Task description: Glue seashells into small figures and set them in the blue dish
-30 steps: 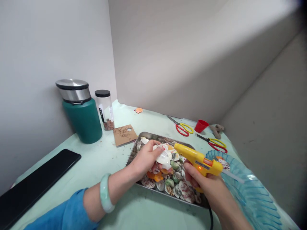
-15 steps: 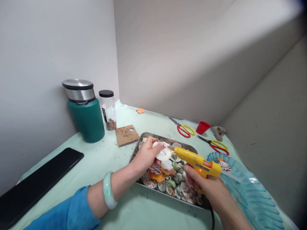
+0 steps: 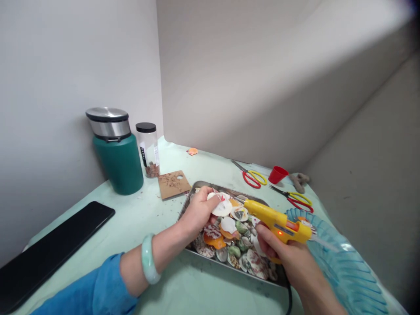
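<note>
My left hand (image 3: 201, 210) pinches a white shell (image 3: 220, 207) that has a small red mark or piece on it. My right hand (image 3: 282, 251) is wrapped round the handle of a yellow hot glue gun (image 3: 272, 216), whose orange light glows on its side. The gun's metal nozzle points left toward the shell, a small gap away from it. Both hands are over a metal tray (image 3: 223, 265) filled with many shells, among them an orange one (image 3: 214, 240) and green snail shells (image 3: 235, 251).
Behind the tray lie two pairs of scissors (image 3: 252, 178), a red cup (image 3: 278, 174) and a piece of driftwood (image 3: 299, 181). A blue ribbed glass dish (image 3: 356, 273) stands at right. At left are a green jug (image 3: 120, 164), a clear jar (image 3: 149, 151), a brown board (image 3: 173, 183) and a black slab (image 3: 55, 258).
My right hand has drawn the glue gun a little to the right, so its nozzle has come away from the shell. My left hand has shifted slightly left, with the shell tilted flatter.
</note>
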